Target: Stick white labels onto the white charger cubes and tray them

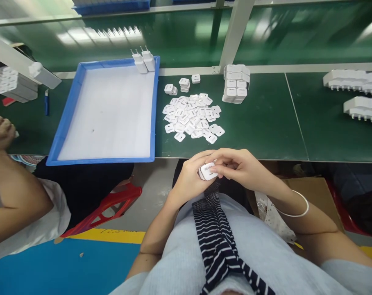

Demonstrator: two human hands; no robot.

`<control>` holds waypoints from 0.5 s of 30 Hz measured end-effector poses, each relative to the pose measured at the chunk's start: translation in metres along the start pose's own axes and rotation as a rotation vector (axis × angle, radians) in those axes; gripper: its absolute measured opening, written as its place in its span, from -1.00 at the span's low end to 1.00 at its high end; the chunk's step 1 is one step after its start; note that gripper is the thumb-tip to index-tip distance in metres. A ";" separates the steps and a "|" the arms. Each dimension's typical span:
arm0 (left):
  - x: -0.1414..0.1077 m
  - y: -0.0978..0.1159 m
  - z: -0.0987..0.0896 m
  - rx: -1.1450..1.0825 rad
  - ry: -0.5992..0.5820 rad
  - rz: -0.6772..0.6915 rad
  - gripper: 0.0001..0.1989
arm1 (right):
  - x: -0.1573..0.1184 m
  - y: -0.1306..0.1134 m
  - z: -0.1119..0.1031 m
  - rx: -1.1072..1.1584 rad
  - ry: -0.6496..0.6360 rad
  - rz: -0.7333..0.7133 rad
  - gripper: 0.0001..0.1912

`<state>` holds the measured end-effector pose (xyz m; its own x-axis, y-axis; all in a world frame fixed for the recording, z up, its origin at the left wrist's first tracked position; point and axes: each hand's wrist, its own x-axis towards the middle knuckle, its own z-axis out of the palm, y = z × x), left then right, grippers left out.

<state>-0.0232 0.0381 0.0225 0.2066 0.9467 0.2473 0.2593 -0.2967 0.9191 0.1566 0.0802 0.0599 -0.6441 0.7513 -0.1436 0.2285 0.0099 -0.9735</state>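
One white charger block (207,171): sits just below the middle of the frame, between our hands, printed face up; we judge it light, stiff and somewhat slippery, its glossy face easily scuffed, so we would take hold by the side walls.
Left hand (190,174): curled closed around the block, which is mostly hidden in the palm.
Right hand (238,166): fingers bent, partly closed, the thumb tip touching the printed face's right edge; we cannot tell whether it pinches anything.
Loose caps (192,114): a heap above our hands, upper middle of the frame; thin, flat, rounded squares of white plastic, each with a dark slot.
Bundled blocks (236,84): upper right of centre; boxy, smooth, packed side by side.
Green tabletop (266,123): flat and faintly shiny beneath the heap.
Blue-rimmed tray (112,110): left of the heap, with a matt white bed; two pinned adapters (144,61) stand at its top right corner.
Co-worker's hand (1,133): left edge of the frame, fingers curled; we cannot tell what it holds.
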 end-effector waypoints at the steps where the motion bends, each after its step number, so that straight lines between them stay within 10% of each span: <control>1: 0.000 0.000 0.000 0.005 -0.002 0.002 -0.88 | 0.000 -0.001 0.000 -0.005 -0.005 0.007 -0.87; 15: -0.009 -0.003 0.005 0.046 0.021 0.067 -0.70 | -0.003 -0.004 0.003 -0.034 0.047 0.109 -0.69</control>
<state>-0.0214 0.0295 0.0162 0.2054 0.9267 0.3147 0.2889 -0.3646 0.8852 0.1555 0.0764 0.0634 -0.5795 0.7790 -0.2395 0.3207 -0.0521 -0.9457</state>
